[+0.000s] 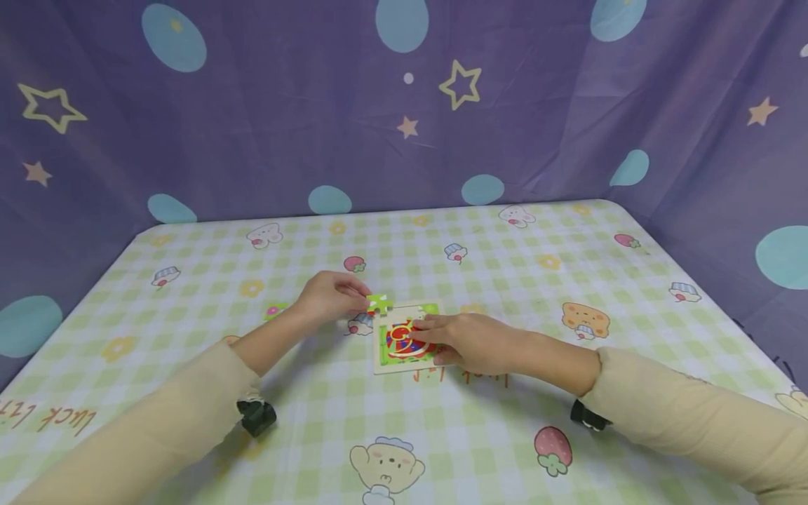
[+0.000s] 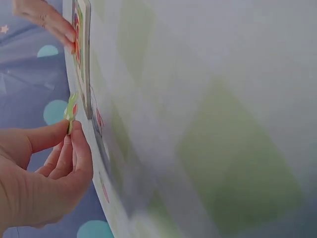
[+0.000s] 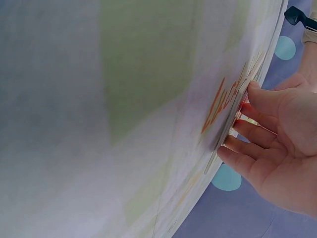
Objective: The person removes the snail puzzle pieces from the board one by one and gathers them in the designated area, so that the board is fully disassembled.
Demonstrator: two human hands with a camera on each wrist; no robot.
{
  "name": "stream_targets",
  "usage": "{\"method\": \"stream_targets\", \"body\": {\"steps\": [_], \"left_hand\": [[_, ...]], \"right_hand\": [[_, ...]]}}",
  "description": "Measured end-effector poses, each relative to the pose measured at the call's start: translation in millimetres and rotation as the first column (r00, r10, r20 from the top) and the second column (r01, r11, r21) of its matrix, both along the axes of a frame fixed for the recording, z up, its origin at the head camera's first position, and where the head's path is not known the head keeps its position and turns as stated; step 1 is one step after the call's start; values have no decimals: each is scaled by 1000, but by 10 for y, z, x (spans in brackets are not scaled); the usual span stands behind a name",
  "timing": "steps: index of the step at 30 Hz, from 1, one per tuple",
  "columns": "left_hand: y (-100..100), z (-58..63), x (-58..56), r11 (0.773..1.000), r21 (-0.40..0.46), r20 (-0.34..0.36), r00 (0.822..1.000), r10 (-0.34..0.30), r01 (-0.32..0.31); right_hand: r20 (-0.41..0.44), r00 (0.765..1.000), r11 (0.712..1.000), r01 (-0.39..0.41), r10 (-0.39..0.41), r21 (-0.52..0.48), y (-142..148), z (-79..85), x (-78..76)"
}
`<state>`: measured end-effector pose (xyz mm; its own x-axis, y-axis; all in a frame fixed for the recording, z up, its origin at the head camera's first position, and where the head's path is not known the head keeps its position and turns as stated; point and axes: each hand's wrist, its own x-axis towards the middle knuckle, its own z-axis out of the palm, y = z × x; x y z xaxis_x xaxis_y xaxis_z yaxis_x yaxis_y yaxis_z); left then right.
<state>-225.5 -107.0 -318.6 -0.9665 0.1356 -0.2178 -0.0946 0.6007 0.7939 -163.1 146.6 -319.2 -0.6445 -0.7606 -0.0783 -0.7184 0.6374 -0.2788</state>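
A square wooden jigsaw board lies on the table, with a red, blue and green picture partly covered by my right hand. The fingers of that hand are fairly straight and rest on the picture, its thumb by the board's edge. Between thumb and fingertips my left hand pinches a green puzzle piece, held up at the board's upper left corner. In the left wrist view the piece stands on edge in the left hand, clear of the board.
Behind the left forearm lies another bright green piece with a pink spot, partly hidden. A checked cloth with printed cartoons covers the table. A purple curtain hangs behind it. Dark wrist mounts sit at both sleeves.
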Motion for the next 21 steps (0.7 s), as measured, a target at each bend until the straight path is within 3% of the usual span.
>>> {"method": "stream_targets", "body": {"steps": [13,21], "left_hand": [[-373,149,-12,1000,-20,9,1000,-21,22],[-625,165,-64,983,-175,-5,998,-55,53]], "right_hand": [[2,1000,1000,3,-3,-5,-2,-3,5],[1,1000,1000,-1,1,-6,-2,-3,6]]}}
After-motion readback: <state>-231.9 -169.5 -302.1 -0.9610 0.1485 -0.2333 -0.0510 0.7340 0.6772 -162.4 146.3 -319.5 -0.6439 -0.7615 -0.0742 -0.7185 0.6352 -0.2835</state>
